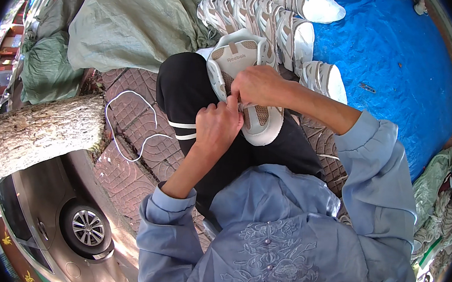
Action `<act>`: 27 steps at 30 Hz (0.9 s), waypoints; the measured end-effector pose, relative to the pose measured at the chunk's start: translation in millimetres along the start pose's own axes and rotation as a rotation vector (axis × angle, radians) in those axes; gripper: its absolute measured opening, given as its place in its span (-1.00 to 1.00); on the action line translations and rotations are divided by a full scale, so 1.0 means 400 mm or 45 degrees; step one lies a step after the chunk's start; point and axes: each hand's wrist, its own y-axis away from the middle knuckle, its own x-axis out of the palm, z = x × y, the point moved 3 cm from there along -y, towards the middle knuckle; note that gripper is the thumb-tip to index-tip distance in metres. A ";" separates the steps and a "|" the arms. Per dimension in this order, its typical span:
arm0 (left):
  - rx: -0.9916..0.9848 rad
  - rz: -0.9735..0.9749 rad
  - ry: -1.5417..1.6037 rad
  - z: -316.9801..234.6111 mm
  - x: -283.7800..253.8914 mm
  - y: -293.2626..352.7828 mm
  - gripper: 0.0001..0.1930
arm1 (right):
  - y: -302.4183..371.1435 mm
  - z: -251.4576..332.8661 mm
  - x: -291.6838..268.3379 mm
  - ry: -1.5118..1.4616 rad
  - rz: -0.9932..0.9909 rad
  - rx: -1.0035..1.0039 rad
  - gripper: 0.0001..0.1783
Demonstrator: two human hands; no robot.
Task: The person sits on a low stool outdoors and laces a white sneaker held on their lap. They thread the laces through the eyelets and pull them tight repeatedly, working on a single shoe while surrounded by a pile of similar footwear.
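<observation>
Head view: shoe (260, 132) long axis slanting, toe toward person; left hand (218, 123), right hand (257, 85): fingers (233, 103) pinching lace (244, 106).

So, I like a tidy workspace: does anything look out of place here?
A loose white cord, perhaps a lace, lies curled on the paving left of the black trouser leg, apart from the lined-up shoes. A small object also lies by itself on the blue sheet, too small to identify.
</observation>
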 end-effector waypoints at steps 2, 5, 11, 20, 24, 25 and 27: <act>-0.059 0.063 0.011 -0.003 0.004 -0.005 -0.80 | 0.000 -0.009 0.001 -0.054 -0.013 0.026 -0.80; -0.083 0.112 0.091 -0.002 0.006 -0.009 -0.81 | 0.004 -0.016 0.008 -0.095 -0.043 0.070 -0.75; 0.092 0.052 0.135 0.027 -0.009 -0.015 -0.80 | 0.012 -0.026 0.009 -0.242 -0.098 0.050 -0.75; 0.290 0.098 0.115 0.047 -0.029 -0.027 -0.73 | 0.016 -0.027 0.025 -0.270 -0.140 -0.069 -0.77; 0.300 0.049 0.076 0.038 -0.025 -0.018 -0.75 | 0.012 -0.012 0.027 -0.109 -0.113 -0.187 -0.86; 0.304 0.022 0.064 0.036 -0.024 -0.016 -0.75 | 0.012 -0.007 0.027 -0.062 -0.119 -0.183 -0.86; 0.301 0.018 0.067 0.036 -0.020 -0.015 -0.76 | 0.016 0.000 0.023 0.000 -0.126 -0.184 -0.86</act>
